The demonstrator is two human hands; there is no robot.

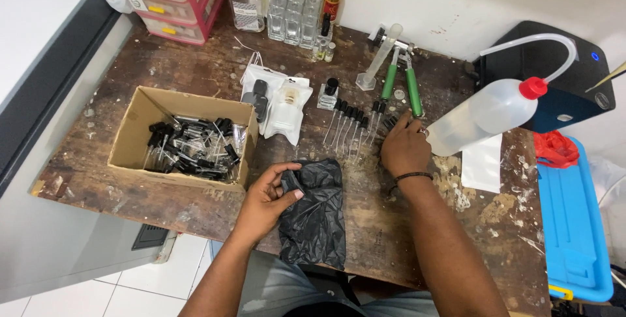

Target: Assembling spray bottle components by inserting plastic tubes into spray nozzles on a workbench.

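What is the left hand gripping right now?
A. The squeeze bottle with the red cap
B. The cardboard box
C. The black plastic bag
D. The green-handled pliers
C: the left hand pinches the top edge of the black plastic bag lying on the wooden table, clear of the cardboard box.

The box [134, 136] lies left of the bag [314, 216]; sprayers [349, 125] lie behind the bag, squeeze bottle [479, 116] to its right.
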